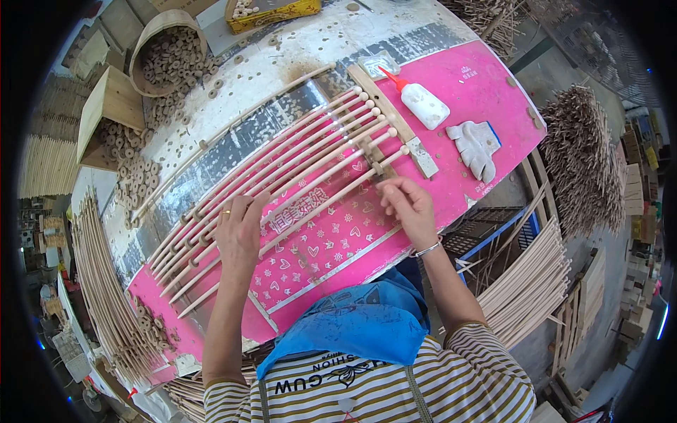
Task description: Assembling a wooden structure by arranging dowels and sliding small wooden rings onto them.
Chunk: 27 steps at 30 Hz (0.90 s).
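Note:
Several slim wooden rods (310, 144) lie side by side on a pink printed sheet (338, 247), tapered at the left and capped with round wooden beads (369, 103) at the right. Small wooden rings (194, 263) sit around them near the left end. My left hand (240, 229) curls over the nearer rods beside the rings, fingers bent; what lies under the fingertips is partly hidden. My right hand (407, 204) is pinched just nearer than the notched wooden rest (371, 155) under the rods. Anything between its fingertips is too small to make out.
Beyond the bead ends lies a wooden bar (391, 113). A white glue bottle (424, 106) with a red tip and a work glove (476, 148) lie to the right. Rings spill from a round tub (169, 53) and wooden box (109, 120). Rod bundles (529, 285) flank the table.

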{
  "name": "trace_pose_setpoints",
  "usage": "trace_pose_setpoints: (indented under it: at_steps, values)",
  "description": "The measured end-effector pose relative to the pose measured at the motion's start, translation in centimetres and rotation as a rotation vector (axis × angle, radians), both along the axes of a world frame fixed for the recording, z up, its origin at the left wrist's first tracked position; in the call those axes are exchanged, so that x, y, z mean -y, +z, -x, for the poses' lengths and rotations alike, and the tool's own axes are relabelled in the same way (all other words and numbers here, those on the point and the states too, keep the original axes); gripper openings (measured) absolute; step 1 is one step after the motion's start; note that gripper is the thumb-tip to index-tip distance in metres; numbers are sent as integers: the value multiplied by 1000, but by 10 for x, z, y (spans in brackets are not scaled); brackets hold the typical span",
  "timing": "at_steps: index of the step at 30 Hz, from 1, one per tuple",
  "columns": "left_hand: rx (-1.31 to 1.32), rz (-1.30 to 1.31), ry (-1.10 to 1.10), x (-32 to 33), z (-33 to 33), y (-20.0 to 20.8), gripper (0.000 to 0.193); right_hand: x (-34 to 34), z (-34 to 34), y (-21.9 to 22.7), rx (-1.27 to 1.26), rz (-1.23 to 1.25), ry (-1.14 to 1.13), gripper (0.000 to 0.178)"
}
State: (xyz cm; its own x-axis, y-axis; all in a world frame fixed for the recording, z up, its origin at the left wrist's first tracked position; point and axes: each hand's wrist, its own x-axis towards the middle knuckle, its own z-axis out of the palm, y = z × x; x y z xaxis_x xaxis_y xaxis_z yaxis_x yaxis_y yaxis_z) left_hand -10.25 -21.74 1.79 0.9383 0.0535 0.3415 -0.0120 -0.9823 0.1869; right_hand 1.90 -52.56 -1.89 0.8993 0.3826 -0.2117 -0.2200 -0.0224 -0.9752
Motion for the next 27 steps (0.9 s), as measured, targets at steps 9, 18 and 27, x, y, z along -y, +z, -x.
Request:
trace_pose_setpoints:
  at_steps: [9,18,27]
  values:
    - [-73,48,-30,16,54,51,43,-90,32,8,-344,-423,196,30]
    - [-318,281,186,-43,141,67,35,-61,11,23,-338,-420,126,30]
    - [-241,534,235,-50,154,68,40,-43,1,22,-270,-404,107,32]
